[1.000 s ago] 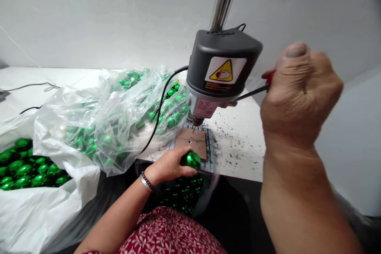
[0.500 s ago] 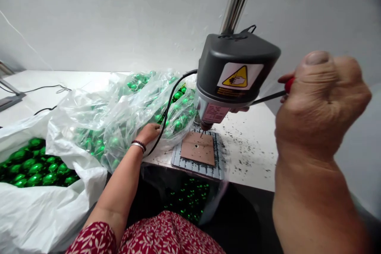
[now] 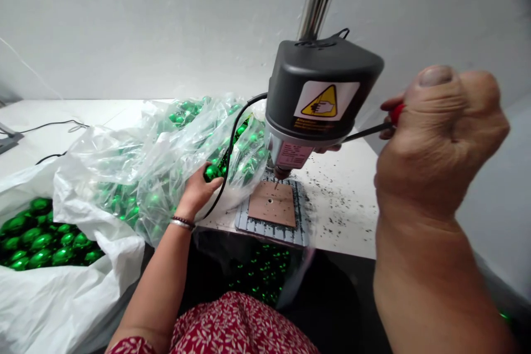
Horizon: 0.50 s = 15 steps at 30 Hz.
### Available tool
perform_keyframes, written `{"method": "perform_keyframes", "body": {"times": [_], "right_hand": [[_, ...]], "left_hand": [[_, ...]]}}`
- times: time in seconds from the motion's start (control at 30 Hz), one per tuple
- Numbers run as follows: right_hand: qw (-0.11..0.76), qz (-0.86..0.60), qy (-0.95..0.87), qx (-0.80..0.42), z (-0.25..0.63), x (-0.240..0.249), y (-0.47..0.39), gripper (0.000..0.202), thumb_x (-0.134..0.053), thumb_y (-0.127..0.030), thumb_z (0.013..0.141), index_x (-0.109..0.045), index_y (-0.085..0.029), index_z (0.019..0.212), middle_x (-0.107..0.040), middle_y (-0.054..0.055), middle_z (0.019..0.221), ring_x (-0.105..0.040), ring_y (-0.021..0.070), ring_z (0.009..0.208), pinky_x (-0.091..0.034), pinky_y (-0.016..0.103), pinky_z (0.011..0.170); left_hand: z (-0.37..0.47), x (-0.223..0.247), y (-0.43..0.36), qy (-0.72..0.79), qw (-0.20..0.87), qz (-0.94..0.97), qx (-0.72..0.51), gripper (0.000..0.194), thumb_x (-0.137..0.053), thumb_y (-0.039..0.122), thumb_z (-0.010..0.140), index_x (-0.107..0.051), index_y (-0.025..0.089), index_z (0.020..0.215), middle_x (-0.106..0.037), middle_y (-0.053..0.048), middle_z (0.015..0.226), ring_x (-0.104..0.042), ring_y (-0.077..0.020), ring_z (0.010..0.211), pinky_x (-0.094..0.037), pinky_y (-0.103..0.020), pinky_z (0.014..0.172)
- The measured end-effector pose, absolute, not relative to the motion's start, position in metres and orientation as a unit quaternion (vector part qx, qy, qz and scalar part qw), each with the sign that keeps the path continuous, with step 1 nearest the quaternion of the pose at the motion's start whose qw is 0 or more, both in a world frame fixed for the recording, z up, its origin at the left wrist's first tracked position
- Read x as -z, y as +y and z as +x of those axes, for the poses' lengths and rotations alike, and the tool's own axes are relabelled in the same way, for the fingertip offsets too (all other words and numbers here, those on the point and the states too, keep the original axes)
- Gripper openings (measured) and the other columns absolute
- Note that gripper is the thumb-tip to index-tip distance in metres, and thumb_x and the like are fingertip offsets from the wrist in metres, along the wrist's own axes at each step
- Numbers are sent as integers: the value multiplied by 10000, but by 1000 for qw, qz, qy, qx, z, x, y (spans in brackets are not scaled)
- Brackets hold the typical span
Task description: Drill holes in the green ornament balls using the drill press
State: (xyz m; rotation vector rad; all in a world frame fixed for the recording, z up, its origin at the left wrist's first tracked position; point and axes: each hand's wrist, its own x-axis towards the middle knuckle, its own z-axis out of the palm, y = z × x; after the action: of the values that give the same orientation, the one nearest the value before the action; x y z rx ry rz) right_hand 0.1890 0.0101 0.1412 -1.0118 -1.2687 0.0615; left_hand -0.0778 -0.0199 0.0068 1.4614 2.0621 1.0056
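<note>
My left hand (image 3: 198,188) is closed round a shiny green ball ornament (image 3: 212,172) at the mouth of a clear plastic bag (image 3: 136,149) of similar balls. My right hand (image 3: 440,133) grips the red-knobbed lever (image 3: 367,132) of a small drill press (image 3: 323,88). Below the drill's thin bit (image 3: 277,183) lies a brown square board (image 3: 271,203) with a small hole, on a grey slotted base (image 3: 301,221). The bit's tip hangs above the board, apart from it.
A white sack (image 3: 91,282) of green balls stands at the left. An open bag of more green balls (image 3: 265,271) hangs below the table edge. A black cable (image 3: 230,149) loops beside my left hand. Dark shavings (image 3: 332,199) litter the white table.
My left hand has drawn back slightly from the clear bag, and a green ball now shows in its fingers. My right hand stays on the lever. The whole view has shifted a little.
</note>
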Motion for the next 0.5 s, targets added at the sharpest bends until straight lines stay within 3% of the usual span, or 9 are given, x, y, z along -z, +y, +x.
{"method": "perform_keyframes", "body": {"times": [0.13, 0.33, 0.43, 0.5], "right_hand": [[699, -447, -557, -44, 186, -143, 10, 448, -398, -501, 932, -381, -143, 663, -374, -76, 614, -402, -2, 606, -311, 268, 656], [698, -458, -545, -74, 182, -149, 6, 401, -415, -455, 914, -349, -151, 661, -337, -91, 579, -350, -13, 561, -307, 246, 630], [697, -455, -547, -86, 183, -150, 4, 392, -414, -450, 911, -353, -153, 663, -314, -91, 563, -333, -12, 544, -288, 232, 604], [695, -453, -553, -77, 184, -150, 5, 405, -410, -463, 914, -380, -144, 666, -324, -86, 572, -335, -14, 555, -285, 226, 608]], "left_hand": [[-76, -22, -53, 659, 262, 520, -476, 599, -777, 402, 684, -579, 175, 1202, -651, -39, 1003, -611, -194, 902, -485, -327, 873], [-34, -4, -77, 491, 522, 462, -523, 558, -746, 478, 754, -576, 204, 1209, -641, -46, 1029, -630, -179, 881, -513, -262, 727], [-9, 5, -76, 415, 661, 369, -505, 664, -718, 519, 758, -446, 251, 1300, -628, -34, 960, -669, -201, 820, -475, -229, 569], [0, 8, -74, 397, 700, 324, -497, 789, -778, 458, 686, -349, 285, 1325, -615, -6, 919, -676, -198, 795, -434, -200, 534]]}}
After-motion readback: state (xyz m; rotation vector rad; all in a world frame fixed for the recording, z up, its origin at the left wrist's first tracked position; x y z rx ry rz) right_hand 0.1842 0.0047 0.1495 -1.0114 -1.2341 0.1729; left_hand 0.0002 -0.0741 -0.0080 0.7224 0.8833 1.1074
